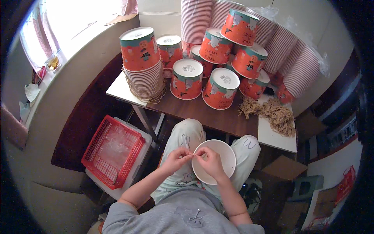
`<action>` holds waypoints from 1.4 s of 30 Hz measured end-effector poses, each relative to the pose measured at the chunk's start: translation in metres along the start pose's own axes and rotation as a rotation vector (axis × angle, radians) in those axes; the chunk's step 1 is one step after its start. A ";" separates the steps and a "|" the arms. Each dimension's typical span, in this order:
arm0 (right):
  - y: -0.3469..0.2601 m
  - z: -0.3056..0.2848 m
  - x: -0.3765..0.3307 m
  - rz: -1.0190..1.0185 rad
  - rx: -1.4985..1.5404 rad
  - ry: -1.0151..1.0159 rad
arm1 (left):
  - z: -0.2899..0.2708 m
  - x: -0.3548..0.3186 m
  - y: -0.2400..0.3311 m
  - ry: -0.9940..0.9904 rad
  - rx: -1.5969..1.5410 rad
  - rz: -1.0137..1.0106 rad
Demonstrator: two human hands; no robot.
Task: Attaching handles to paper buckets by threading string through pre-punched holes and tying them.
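A paper bucket [226,158] rests between my thighs, its white inside facing up. My left hand [178,159] is over its left rim, thumb and forefinger pinched together. My right hand [210,160] hangs over the bucket's opening, also in a pinch, with its fingertips meeting those of the left. Whatever lies between the fingertips is too small to make out. On the table ahead stand upside-down orange and green printed buckets [186,86], some piled on each other. At the left is a tall nested stack of buckets [139,48] with strings hanging round its lower part.
Tall wrapped stacks of nested paper buckets [196,21] line the wall behind. A heap of tan cord [276,117] spreads over the right end of the brown and white table [163,106]. A red plastic basket [128,171] sits low at the left; a cardboard box [286,167] is at the right.
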State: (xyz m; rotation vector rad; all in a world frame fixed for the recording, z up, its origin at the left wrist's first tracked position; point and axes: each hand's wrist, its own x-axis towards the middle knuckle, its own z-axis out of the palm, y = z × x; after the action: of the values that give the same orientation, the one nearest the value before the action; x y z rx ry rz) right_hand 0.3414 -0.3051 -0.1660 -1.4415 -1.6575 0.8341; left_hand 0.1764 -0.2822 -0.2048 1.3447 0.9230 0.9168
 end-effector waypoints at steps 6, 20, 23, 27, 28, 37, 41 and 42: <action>0.008 0.002 -0.004 -0.015 0.070 -0.051 | -0.007 -0.002 0.007 -0.177 -0.574 -0.491; -0.005 -0.010 -0.014 -0.061 -0.002 -0.068 | -0.008 -0.001 0.008 -0.179 -0.719 -0.599; -0.007 -0.007 -0.015 -0.256 -0.173 0.039 | -0.005 -0.002 0.010 -0.163 -0.693 -0.621; 0.002 0.001 -0.015 -0.397 -0.258 0.145 | -0.003 -0.002 0.015 -0.158 -0.707 -0.611; 0.001 0.002 -0.015 -0.397 -0.258 0.145 | -0.003 -0.002 0.015 -0.160 -0.707 -0.610; 0.001 0.001 -0.013 -0.342 -0.200 0.180 | -0.013 -0.004 0.010 -0.300 -0.582 -0.409; 0.001 0.001 -0.011 -0.313 -0.145 0.169 | -0.003 -0.007 0.016 -0.241 -0.241 -0.159; 0.001 0.001 -0.011 -0.290 -0.120 0.156 | -0.003 -0.006 0.016 -0.225 -0.178 -0.123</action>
State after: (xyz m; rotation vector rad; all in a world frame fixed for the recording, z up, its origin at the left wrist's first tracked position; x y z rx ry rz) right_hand 0.3416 -0.3156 -0.1691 -1.2693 -1.7663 0.4566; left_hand 0.1712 -0.2867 -0.1885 1.1970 0.7247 0.7196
